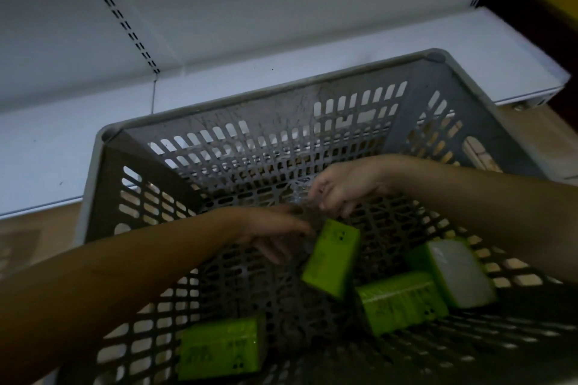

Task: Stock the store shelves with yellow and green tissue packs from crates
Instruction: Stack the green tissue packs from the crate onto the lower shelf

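Observation:
Several green tissue packs lie on the floor of a grey slatted crate [219, 109]. One green pack [331, 255] hangs tilted in the middle, and a crinkled clear plastic wrap [300, 197] runs up from it. My right hand [339, 186] pinches that wrap above the pack. My left hand [275, 233] reaches in with fingers spread, just left of the pack. Other green packs sit at the front left [220, 348], at the front middle [402, 302] and at the right, end face up [453, 272]. No yellow packs are in view.
A white store shelf [312, 50] runs behind the crate, with a white back panel and slotted uprights [115, 9] above it. The crate stands against the shelf's front edge. Tan floor shows at the left and right.

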